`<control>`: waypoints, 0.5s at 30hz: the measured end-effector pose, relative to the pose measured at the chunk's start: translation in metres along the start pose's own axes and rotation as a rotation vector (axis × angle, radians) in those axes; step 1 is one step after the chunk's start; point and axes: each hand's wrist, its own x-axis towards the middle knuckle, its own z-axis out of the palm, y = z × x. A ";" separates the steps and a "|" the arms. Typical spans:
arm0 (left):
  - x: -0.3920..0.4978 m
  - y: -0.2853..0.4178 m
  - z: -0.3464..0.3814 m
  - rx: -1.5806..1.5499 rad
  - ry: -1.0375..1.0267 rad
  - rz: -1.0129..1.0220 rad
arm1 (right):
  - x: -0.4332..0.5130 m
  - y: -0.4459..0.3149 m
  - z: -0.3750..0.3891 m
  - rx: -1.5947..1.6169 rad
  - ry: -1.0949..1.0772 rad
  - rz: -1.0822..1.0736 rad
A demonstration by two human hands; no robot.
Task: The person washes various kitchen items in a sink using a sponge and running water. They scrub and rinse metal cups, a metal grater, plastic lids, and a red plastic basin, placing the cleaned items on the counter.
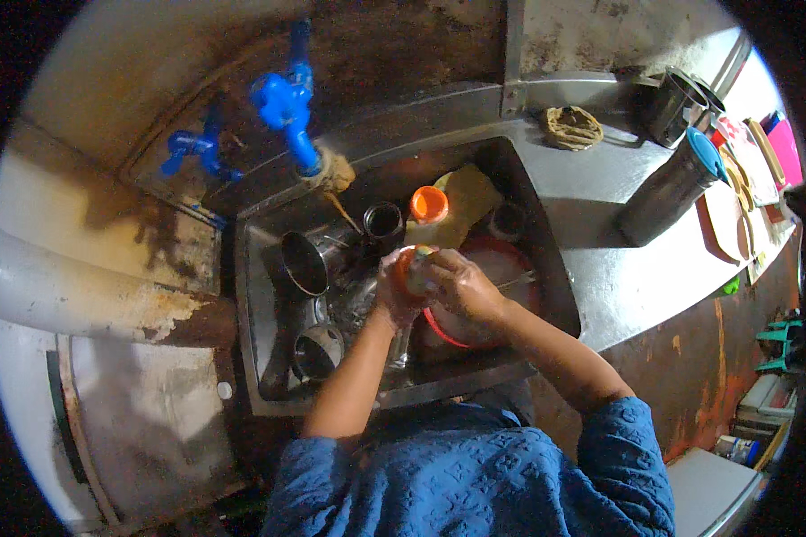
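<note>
My left hand (395, 288) holds an orange-rimmed round container or lid (410, 265) above the middle of the metal sink (410, 391). My right hand (460, 282) presses against it with a small scrubber or sponge (422, 252), mostly hidden by the fingers. Both hands look wet and soapy. Just beyond them an orange plastic lid (429, 204) lies on a yellowish sheet or cloth (473, 201), with a dark open jar or cup (383, 220) to its left. Below my right hand is a red-rimmed basin (446, 333), partly covered by the hand and forearm.
Steel vessels (304, 264) and a steel cup (318, 352) lie in the sink's left part. A blue tap (299, 134) with a cloth-wrapped spout hangs over the back edge. On the right counter stand a tall container with a blue lid (706, 154), steel mugs (678, 104) and a coiled cloth (573, 127).
</note>
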 end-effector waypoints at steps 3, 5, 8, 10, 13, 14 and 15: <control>-0.004 -0.002 -0.012 -0.367 -0.047 -0.136 | 0.009 0.000 0.014 -0.157 -0.057 -0.259; -0.005 -0.009 -0.025 -0.311 0.017 -0.185 | 0.014 0.015 0.030 -0.041 -0.111 -0.191; -0.015 -0.012 -0.021 -0.290 0.137 -0.110 | 0.018 0.015 0.045 -0.176 -0.247 -0.020; -0.016 -0.011 -0.021 -0.207 0.125 -0.026 | 0.018 0.027 0.058 -0.176 -0.348 0.147; -0.020 -0.007 -0.012 -0.196 0.224 -0.067 | 0.014 0.048 0.061 0.066 -0.381 0.375; -0.017 -0.009 -0.012 -0.354 0.178 -0.088 | 0.009 0.051 0.057 0.275 -0.284 0.436; -0.017 -0.010 -0.012 -0.366 0.188 -0.083 | 0.006 0.053 0.052 0.482 -0.183 0.496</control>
